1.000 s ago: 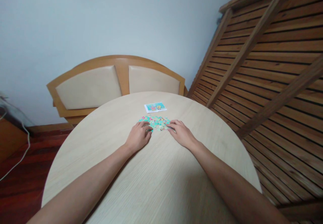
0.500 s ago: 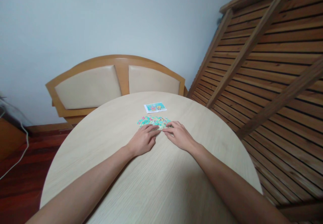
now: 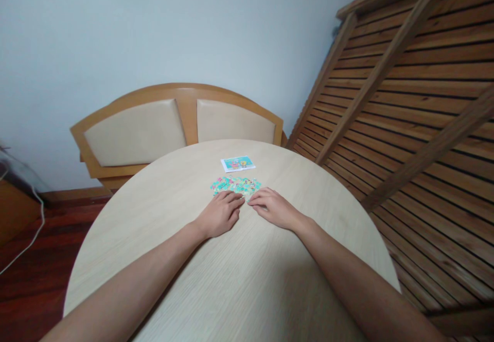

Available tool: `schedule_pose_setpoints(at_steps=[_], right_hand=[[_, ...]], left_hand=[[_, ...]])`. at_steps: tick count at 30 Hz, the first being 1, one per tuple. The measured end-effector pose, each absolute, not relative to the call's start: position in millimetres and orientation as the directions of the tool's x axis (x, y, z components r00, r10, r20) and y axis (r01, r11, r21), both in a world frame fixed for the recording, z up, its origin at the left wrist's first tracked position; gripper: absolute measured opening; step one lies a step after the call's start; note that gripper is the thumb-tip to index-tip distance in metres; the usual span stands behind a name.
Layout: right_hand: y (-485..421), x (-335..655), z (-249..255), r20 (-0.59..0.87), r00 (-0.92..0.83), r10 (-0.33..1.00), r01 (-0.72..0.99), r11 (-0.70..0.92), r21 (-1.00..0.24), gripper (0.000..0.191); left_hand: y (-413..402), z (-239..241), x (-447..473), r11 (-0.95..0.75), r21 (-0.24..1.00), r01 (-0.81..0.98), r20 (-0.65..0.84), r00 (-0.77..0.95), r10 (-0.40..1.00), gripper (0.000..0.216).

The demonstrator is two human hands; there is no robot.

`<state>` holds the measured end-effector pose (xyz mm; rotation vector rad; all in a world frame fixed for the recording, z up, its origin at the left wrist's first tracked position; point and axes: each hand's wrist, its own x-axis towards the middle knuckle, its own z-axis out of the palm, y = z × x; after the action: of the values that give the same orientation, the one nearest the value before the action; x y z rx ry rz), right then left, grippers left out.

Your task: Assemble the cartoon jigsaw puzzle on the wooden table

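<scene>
A loose heap of small jigsaw puzzle pieces (image 3: 231,184), mostly teal with some yellow, pink and white, lies on the round table. My left hand (image 3: 221,213) rests at the near left edge of the heap, its fingers drawn together and pointing right. From the other side my right hand (image 3: 275,208) reaches in with thumb and fingers pinched. A narrow gap separates the two sets of fingertips. Whatever sits between the fingers of each hand is too small to make out. Behind the heap lies a picture sheet (image 3: 238,164) with a pink and a yellow cartoon figure on teal.
The pale wooden table (image 3: 154,218) has a curved edge. Beyond it stands a headboard (image 3: 187,118) with cream panels against the wall. A slatted wooden frame (image 3: 386,115) leans at the right. A white cable (image 3: 38,229) hangs at the left.
My right hand's fingers have come closer together and shifted slightly toward me, off the heap's right edge. My left hand has barely moved.
</scene>
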<state>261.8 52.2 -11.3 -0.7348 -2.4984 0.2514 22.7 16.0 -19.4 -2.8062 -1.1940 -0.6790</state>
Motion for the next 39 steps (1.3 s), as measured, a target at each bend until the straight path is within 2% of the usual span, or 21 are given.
schedule_pose_setpoints(at_steps=[4, 16, 29, 36, 39], right_hand=[[49.3, 265.8, -6.6, 0.424, -0.743, 0.517, 0.377, 0.848, -0.373, 0.022], [43.5, 265.0, -1.0, 0.396, -0.716, 0.574, 0.378, 0.797, -0.471, 0.016], [40.1, 261.8, -0.2, 0.376, -0.71, 0.595, 0.378, 0.773, -0.51, 0.014], [31.5, 258.6, 3.4, 0.342, -0.743, 0.575, 0.318, 0.753, -0.576, 0.016], [33.3, 258.9, 1.8, 0.378, -0.724, 0.577, 0.336, 0.774, -0.537, 0.015]], left_hand=[[16.0, -18.5, 21.0, -0.726, 0.177, 0.665, 0.42, 0.616, 0.667, 0.035], [9.9, -5.1, 19.9, -0.82, 0.16, 0.549, 0.349, 0.746, 0.568, 0.039], [4.4, 0.6, 18.7, -0.837, 0.152, 0.525, 0.328, 0.772, 0.544, 0.028], [2.3, 10.6, 9.4, -0.842, 0.163, 0.515, 0.294, 0.789, 0.54, 0.03], [3.5, 12.1, 5.1, -0.838, 0.179, 0.515, 0.295, 0.785, 0.545, 0.034]])
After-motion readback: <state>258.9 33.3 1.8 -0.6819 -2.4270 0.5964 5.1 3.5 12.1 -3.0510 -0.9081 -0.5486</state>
